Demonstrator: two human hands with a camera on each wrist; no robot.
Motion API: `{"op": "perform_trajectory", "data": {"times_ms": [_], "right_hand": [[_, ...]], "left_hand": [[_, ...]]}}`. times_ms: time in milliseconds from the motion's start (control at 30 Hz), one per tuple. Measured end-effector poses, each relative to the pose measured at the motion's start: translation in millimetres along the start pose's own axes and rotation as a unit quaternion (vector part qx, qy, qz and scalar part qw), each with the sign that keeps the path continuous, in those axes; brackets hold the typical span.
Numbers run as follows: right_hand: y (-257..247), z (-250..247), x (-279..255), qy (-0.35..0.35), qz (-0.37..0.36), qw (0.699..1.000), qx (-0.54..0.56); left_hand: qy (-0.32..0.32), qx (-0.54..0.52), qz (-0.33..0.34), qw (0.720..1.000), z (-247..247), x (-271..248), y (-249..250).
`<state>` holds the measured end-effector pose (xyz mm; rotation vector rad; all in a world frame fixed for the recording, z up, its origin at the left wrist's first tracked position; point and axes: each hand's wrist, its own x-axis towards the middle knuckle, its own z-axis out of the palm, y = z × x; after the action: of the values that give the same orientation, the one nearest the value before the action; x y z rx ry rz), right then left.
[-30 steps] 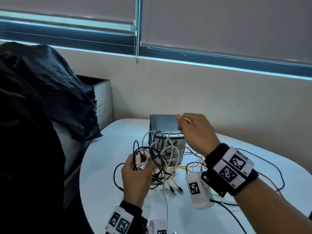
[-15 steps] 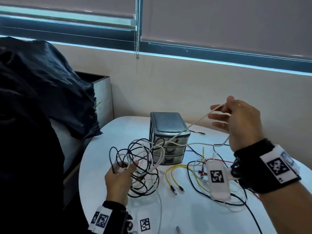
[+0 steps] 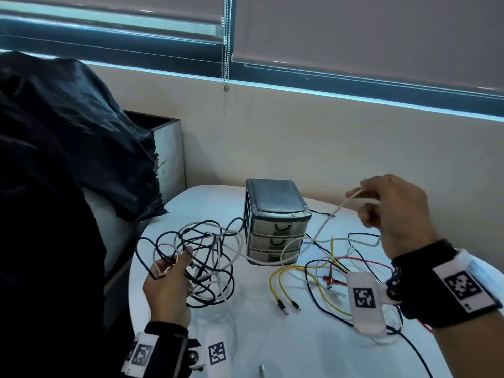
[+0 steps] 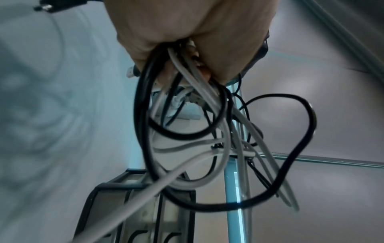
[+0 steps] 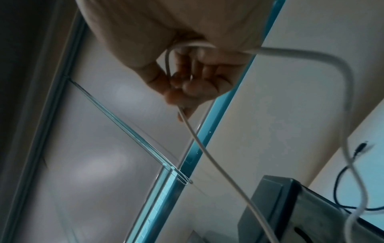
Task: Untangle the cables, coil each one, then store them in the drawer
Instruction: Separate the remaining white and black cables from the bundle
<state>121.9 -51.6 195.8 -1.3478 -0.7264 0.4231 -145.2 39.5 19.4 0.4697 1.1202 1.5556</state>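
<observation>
A tangle of black and white cables (image 3: 201, 257) (image 4: 207, 131) hangs above the white table (image 3: 272, 336), gripped in my left hand (image 3: 166, 279) (image 4: 187, 32) at the lower left. My right hand (image 3: 392, 208) (image 5: 187, 82) is raised to the right of the drawer unit and pinches a white cable (image 3: 324, 222) (image 5: 207, 156) that runs down past the unit's front to the tangle. The small grey drawer unit (image 3: 275, 222) has three closed drawers. Loose yellow cables (image 3: 281, 285), red and black ones lie to its right.
A black plastic bag (image 3: 68, 148) over a grey bin (image 3: 169, 148) fills the left side. A wall and a window with blinds stand behind the table. A bead chain (image 3: 225, 50) hangs from the blind. The table's curved edge runs close by my left hand.
My right hand has pulled the white cable out to the right, away from the drawer unit. My left hand has shifted left and lower with the tangle, which has spread into wider loops.
</observation>
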Motion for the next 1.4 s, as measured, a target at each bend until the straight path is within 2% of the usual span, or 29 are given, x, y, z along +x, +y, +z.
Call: {"op": "perform_trajectory", "data": {"times_ms": [100, 133, 200, 233, 400, 467, 533, 667, 733, 800, 867, 933, 1000, 1133, 1300, 1400], "right_hand": [[15.2, -1.4, -1.0, -0.056, 0.015, 0.990, -0.132], [21.1, -2.0, -2.9, -0.080, 0.006, 0.974, -0.211], [30.1, -0.7, -12.6, -0.126, -0.046, 0.920, -0.368], [32.0, 2.1, -21.5, -0.142, -0.077, 0.900, -0.406], [28.3, 31.8, -63.6, -0.185, -0.200, 0.897, -0.348], [32.7, 44.0, -72.0, -0.199, -0.261, 0.875, -0.356], [38.1, 54.6, -76.2, -0.199, -0.291, 0.847, -0.398], [39.0, 71.1, -77.6, -0.157, -0.304, 0.799, -0.496], [36.8, 75.1, -78.9, -0.174, -0.294, 0.790, -0.509], [34.4, 77.6, -78.5, -0.199, -0.278, 0.773, -0.534], [31.1, 78.8, -78.4, -0.208, -0.258, 0.778, -0.533], [30.9, 79.8, -77.2, -0.199, -0.222, 0.810, -0.505], [31.6, 79.3, -76.8, -0.192, -0.191, 0.827, -0.493], [32.9, 76.6, -74.7, -0.209, -0.204, 0.807, -0.513], [41.2, 74.4, -74.0, -0.238, -0.189, 0.821, -0.482], [43.2, 74.3, -72.5, -0.223, -0.203, 0.812, -0.500]], "left_hand": [[-0.031, 0.008, 0.018, 0.999, 5.9, -7.0, 2.9], [-0.036, 0.015, 0.024, 0.999, 8.3, -10.1, 4.2], [-0.035, 0.027, 0.038, 0.998, 13.4, -17.5, 7.0], [-0.033, 0.029, 0.048, 0.998, 16.3, -21.4, 8.2], [-0.038, 0.047, 0.092, 0.994, 33.3, -44.6, 12.1], [-0.044, 0.056, 0.109, 0.991, 38.2, -51.8, 13.1], [-0.050, 0.068, 0.135, 0.987, 41.0, -58.0, 13.6], [-0.071, 0.092, 0.189, 0.975, 43.1, -70.1, 14.6], [-0.075, 0.087, 0.196, 0.974, 43.5, -73.0, 15.3], [-0.077, 0.085, 0.175, 0.978, 42.6, -74.5, 16.3], [-0.086, 0.090, 0.149, 0.981, 40.3, -74.4, 14.9], [-0.094, 0.099, 0.127, 0.982, 39.3, -73.8, 13.0], [-0.099, 0.100, 0.113, 0.984, 39.8, -73.3, 11.8], [-0.100, 0.080, 0.075, 0.989, 40.5, -74.2, 12.7], [-0.122, 0.077, 0.079, 0.986, 37.2, -76.7, 14.1], [-0.128, 0.088, 0.089, 0.984, 35.6, -73.3, 12.1]]}}
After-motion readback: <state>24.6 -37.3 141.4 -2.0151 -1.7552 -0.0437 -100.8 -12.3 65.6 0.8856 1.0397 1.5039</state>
